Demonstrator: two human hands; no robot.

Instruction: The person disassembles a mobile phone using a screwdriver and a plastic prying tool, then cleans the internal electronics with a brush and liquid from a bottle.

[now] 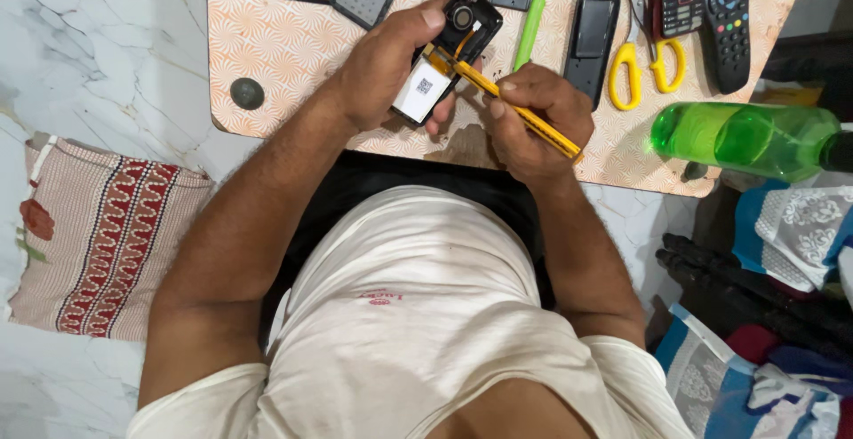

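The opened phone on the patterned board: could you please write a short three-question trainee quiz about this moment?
1. True or false: the left hand holds the opened phone with its back uncovered.
2. Which tool does the right hand hold? A) yellow-handled scissors B) yellow screwdriver C) green bottle
3. Fill in: the screwdriver tip meets the phone just above its white ____.

Key: 1 true; 2 B; 3 battery.

opened black phone [466,26], yellow screwdriver [524,116] against it
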